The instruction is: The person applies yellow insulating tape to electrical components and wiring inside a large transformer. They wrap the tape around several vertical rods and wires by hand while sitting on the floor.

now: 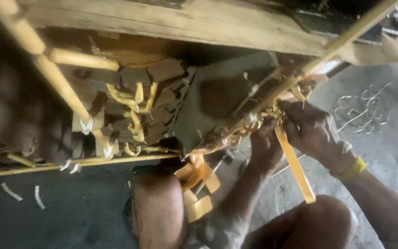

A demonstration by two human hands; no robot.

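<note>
– What is the person doing down there on the floor (383, 152)?

– They are sitting low and tying a flat yellow strip (295, 166) around a joint of the cane frame (47, 74). The right hand (314, 131) is pinching the strip up by the joint, with the fingers pressed together on it. The rest of the strip is hanging down near the knee.

– And the other hand?

– The left hand (264, 145) is sitting just under the same joint, touching it. I cannot tell if its fingers are closed or spread, because it is in shadow.

– Is much of it tied already?

– I think a good bit is. White ties (86, 125) are showing on the left of the frame, and some yellow wrapping is sitting at this joint. But the long end is dangling loose, so this knot looks unfinished.

– What else is lying about?

– More yellow strips (196, 184) are curling near the legs, and thin shavings (362, 110) are lying far right on the floor.
</note>
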